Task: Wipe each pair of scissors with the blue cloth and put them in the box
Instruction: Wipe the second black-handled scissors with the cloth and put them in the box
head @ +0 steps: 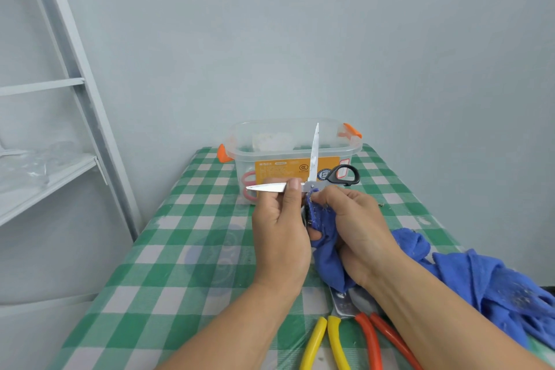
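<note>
Box label (295, 167) is showing an orange panel with a CCC mark in an oval. The brand line at its left is reading something like M&G, too blurred to be sure. The clear box (270, 141), with an orange clip on each end, is sitting at the far end of the checked table (180, 249). Red-handled scissors (248, 186) are lying inside it.

Left hand (282, 231) is pinching one blade of the black-handled scissors (313, 171). They are spread wide above the table, just in front of the box: one blade is pointing up across the label, the other left. Right hand (357, 225) is curling round the blue cloth (480, 279) and pressing it near the pivot. The rest of the cloth is trailing over the table's right side.

Right forearm is partly covering the blades of a yellow-handled pair (327, 336) and an orange-handled pair (372, 336) at the near edge. Count: four pairs, one box, one cloth. White shelf (45, 177) is standing at left.
</note>
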Demonstrator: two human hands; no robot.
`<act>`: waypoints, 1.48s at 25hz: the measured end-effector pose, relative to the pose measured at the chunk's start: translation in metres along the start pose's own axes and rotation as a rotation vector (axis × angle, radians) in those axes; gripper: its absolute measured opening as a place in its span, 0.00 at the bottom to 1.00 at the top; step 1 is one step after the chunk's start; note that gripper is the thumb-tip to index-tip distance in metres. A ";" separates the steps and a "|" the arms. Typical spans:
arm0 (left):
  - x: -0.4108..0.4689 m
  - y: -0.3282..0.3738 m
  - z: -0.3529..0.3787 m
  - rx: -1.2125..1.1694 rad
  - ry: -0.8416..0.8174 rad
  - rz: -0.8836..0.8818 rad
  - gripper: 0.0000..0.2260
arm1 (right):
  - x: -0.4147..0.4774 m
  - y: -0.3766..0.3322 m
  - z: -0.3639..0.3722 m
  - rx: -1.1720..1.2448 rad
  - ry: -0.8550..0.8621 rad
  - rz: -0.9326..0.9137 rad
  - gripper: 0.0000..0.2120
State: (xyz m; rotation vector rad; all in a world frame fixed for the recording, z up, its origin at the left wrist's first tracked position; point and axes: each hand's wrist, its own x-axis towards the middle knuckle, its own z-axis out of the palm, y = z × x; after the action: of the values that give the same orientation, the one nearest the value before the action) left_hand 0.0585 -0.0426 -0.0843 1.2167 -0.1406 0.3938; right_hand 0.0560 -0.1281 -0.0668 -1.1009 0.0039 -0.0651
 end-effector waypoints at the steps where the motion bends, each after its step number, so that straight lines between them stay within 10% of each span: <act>1: 0.000 0.000 0.000 0.007 -0.001 0.007 0.09 | 0.000 0.000 0.000 0.000 0.006 0.000 0.06; 37: 0.003 0.015 0.000 -0.092 0.068 -0.081 0.07 | -0.004 -0.009 -0.006 0.046 -0.087 -0.028 0.08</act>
State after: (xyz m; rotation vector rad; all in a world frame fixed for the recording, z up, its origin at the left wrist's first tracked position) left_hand 0.0562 -0.0376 -0.0705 1.1133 -0.0504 0.3535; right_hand 0.0511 -0.1370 -0.0619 -1.0572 -0.0906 -0.0422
